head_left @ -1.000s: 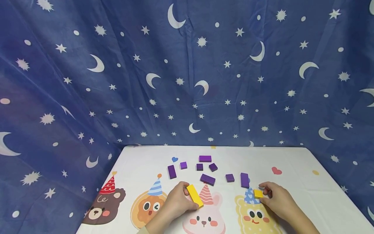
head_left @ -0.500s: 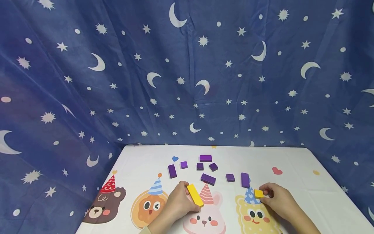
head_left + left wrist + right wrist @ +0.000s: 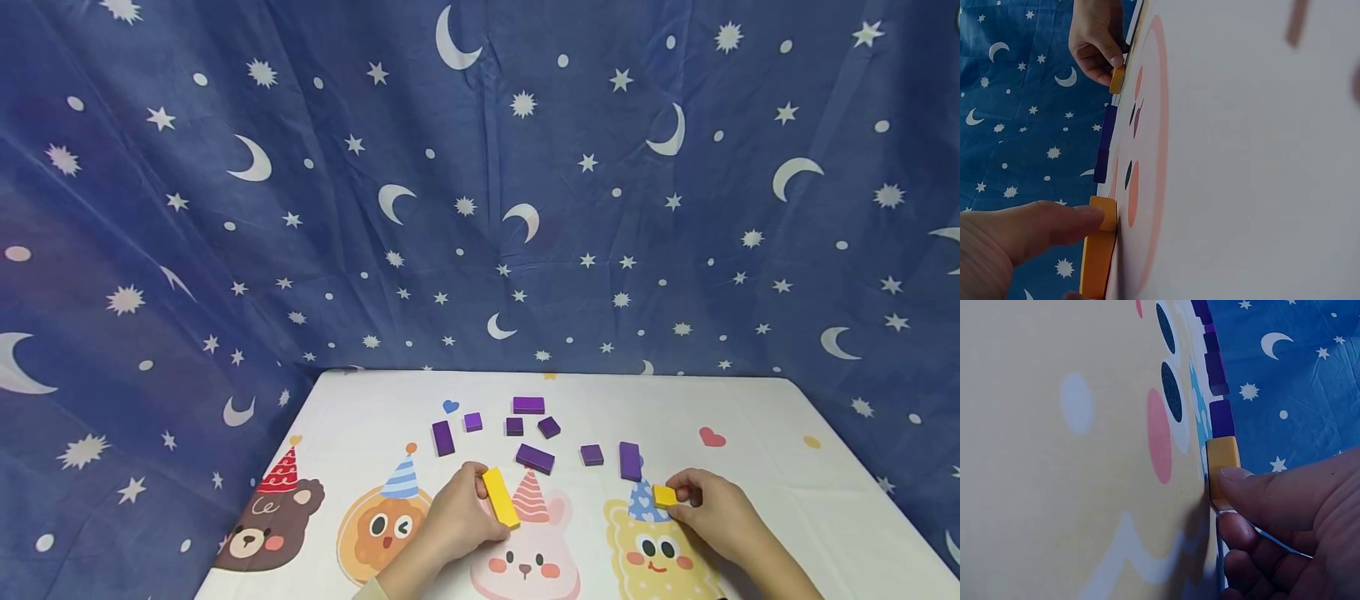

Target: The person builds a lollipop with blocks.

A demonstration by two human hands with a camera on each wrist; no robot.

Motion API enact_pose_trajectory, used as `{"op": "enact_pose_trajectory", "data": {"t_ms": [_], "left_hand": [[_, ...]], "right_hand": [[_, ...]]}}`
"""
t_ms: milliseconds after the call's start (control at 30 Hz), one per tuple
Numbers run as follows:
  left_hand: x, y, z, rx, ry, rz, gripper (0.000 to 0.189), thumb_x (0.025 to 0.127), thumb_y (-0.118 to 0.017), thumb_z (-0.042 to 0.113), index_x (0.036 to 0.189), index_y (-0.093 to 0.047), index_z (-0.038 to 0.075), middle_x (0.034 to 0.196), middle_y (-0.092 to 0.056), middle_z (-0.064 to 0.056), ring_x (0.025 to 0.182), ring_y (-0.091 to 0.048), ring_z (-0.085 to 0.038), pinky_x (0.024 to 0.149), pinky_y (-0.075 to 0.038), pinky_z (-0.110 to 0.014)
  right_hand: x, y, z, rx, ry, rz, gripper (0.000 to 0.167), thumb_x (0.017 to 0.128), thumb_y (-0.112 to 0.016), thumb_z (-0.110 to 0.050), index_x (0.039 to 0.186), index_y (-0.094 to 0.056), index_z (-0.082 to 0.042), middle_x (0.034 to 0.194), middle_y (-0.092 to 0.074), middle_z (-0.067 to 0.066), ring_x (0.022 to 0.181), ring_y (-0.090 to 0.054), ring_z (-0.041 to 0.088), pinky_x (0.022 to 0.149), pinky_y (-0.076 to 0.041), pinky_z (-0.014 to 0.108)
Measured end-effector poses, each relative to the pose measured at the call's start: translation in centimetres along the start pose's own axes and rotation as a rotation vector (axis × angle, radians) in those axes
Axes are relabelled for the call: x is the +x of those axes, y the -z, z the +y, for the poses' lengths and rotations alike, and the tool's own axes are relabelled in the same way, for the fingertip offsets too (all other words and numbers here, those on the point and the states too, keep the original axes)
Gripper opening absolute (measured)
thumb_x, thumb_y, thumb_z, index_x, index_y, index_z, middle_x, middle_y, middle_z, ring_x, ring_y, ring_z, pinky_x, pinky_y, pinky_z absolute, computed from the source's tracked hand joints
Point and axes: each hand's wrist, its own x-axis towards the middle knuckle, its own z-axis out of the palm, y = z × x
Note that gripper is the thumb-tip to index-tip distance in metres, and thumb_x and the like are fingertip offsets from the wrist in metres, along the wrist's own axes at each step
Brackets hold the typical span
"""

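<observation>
My left hand (image 3: 463,515) grips a long yellow block (image 3: 501,498) at its two ends, thumb at the near end and fingers at the far one. The block lies slanted by the pink rabbit's striped hat. In the left wrist view the thumb presses on the end of the yellow block (image 3: 1099,256), low at the tablecloth. My right hand (image 3: 712,510) pinches a short yellow block (image 3: 664,497) over the blue hat of the yellow printed figure. The right wrist view shows the thumb on the face of this short block (image 3: 1222,464), with the other fingers curled below it.
Beyond the hands several purple blocks lie scattered, among them a long one (image 3: 535,459) ahead of the left hand, a small one (image 3: 592,455) and a long one (image 3: 630,461) near the right hand. The white tablecloth (image 3: 817,508) ends at a blue curtain (image 3: 480,208).
The long yellow block in the left hand has turned very slightly. The right hand keeps its short yellow block in place, and the purple blocks lie as before.
</observation>
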Motion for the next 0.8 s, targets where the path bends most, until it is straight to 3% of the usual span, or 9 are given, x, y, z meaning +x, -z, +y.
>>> {"op": "enact_pose_trajectory", "data": {"t_ms": [800], "left_hand": [[-0.3, 0.6, 0.2, -0.056, 0.007, -0.079, 0.093, 0.059, -0.101, 0.014, 0.139, -0.055, 0.006, 0.099, -0.058, 0.0, 0.088, -0.055, -0.019, 0.082, -0.046, -0.036]], "right_hand": [[-0.3, 0.0, -1.2, 0.019, 0.036, 0.015, 0.032, 0.086, -0.089, -0.013, 0.114, -0.075, -0.007, 0.089, -0.064, -0.001, 0.087, -0.056, 0.017, 0.075, -0.049, 0.027]]}}
